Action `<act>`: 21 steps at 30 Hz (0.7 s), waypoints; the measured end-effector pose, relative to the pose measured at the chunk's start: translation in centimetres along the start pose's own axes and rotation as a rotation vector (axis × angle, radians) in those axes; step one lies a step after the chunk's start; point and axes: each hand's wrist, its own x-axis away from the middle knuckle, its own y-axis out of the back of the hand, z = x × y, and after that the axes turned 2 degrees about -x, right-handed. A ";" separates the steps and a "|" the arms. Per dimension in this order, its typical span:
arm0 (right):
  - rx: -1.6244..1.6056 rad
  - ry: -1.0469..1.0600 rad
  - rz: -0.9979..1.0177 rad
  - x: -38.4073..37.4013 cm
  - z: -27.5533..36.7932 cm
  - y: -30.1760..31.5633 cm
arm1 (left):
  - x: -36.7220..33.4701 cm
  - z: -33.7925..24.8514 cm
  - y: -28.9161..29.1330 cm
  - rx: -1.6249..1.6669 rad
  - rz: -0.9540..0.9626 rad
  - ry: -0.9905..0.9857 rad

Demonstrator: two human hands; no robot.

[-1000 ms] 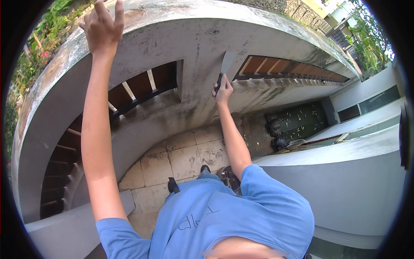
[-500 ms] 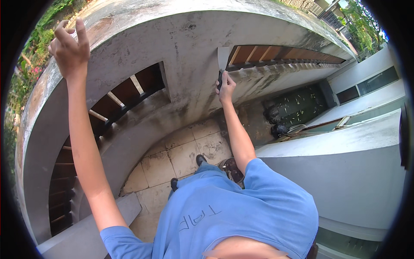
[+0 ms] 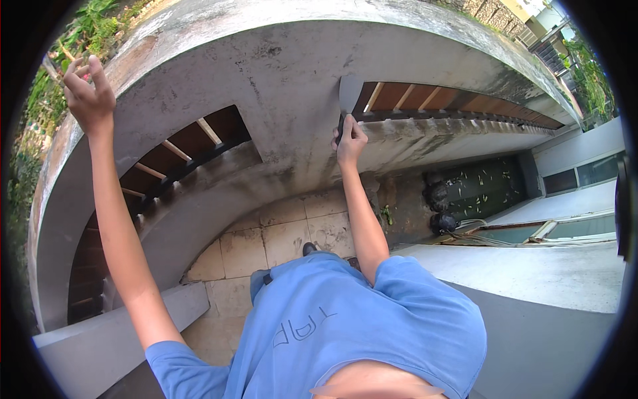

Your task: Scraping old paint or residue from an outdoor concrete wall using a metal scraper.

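Observation:
My right hand [image 3: 351, 143] is closed around the dark handle of a putty knife [image 3: 350, 94]. Its broad grey blade points upward against the stained grey wall [image 3: 292, 86], beside the left end of a long slatted opening. Whether the whole blade edge touches the wall cannot be made out. At the far left, my left hand [image 3: 92, 103] is raised over the wall's weathered top [image 3: 143, 56]. Its fingers are apart and loosely bent, with nothing visible in them.
Brown slats fill two wall openings, one left [image 3: 156, 159] and one right [image 3: 425, 98]. Floor tiles [image 3: 286, 243] lie below. To the right are a dark pond [image 3: 482, 183] with pale fish-like shapes, hoses [image 3: 468, 233] and a white ledge [image 3: 531, 266]. A low grey ledge [image 3: 133, 326] stands at left.
The putty knife's blade has turned and shows its face more broadly, still beside the opening's left end. My left hand appears lower and farther left. The whole view has shifted slightly.

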 end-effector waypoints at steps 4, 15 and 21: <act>-0.042 -0.039 0.059 -0.3 0.7 0.3 | 0.3 0.1 0.1 -0.051 -0.020 0.002; -0.104 0.004 0.178 -2.8 4.5 -2.2 | -0.2 0.9 0.3 -0.122 -0.041 0.026; 0.016 -0.040 0.067 2.9 -0.9 -0.6 | 0.0 -3.9 0.4 0.132 -0.059 0.077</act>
